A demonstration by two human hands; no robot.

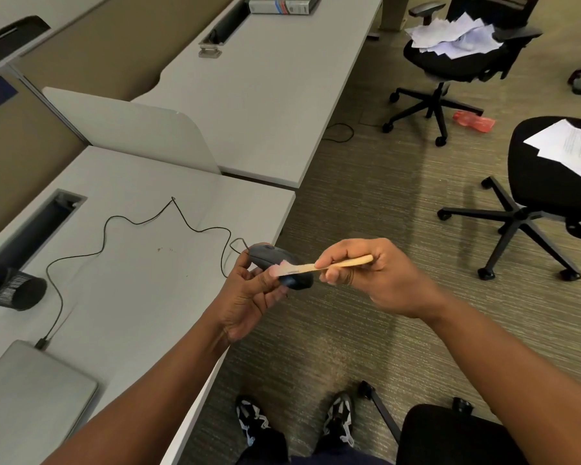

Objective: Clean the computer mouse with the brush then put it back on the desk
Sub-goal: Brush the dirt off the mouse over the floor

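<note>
My left hand (252, 297) holds a dark grey wired computer mouse (275, 260) in the air, just past the desk's right edge. Its black cable (141, 223) snakes back across the white desk (148, 297) to a closed grey laptop (31, 391). In my right hand (379, 276) is a small brush with a pale wooden handle (346, 262). The brush's pinkish bristles (284, 269) rest on top of the mouse. My left fingers cover part of the mouse's underside.
A black mesh pen holder (17, 290) lies at the desk's left. Black office chairs (457, 62) with loose papers stand on the carpet to the right, and another chair (450, 434) is beside my feet. A red bottle (475, 120) lies on the floor.
</note>
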